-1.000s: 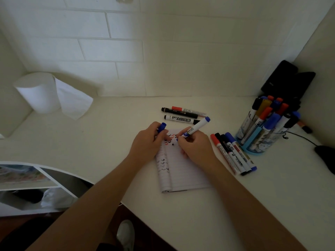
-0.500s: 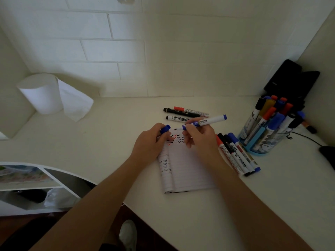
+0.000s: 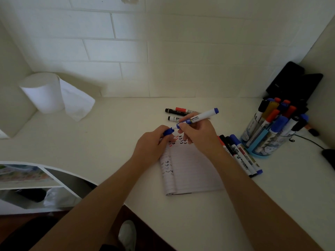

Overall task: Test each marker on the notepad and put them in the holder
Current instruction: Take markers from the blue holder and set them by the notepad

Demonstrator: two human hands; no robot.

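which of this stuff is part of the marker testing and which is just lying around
Job: blue marker in right hand, cap in left hand, notepad, holder, loose markers, back markers.
Lying about: paper roll, black case, cable.

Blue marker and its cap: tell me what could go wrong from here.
1. The cap in the left hand may meet the tip of the blue marker in the right hand askew, inking fingers.
2. The holder looks crowded; pushing this marker in could jostle others.
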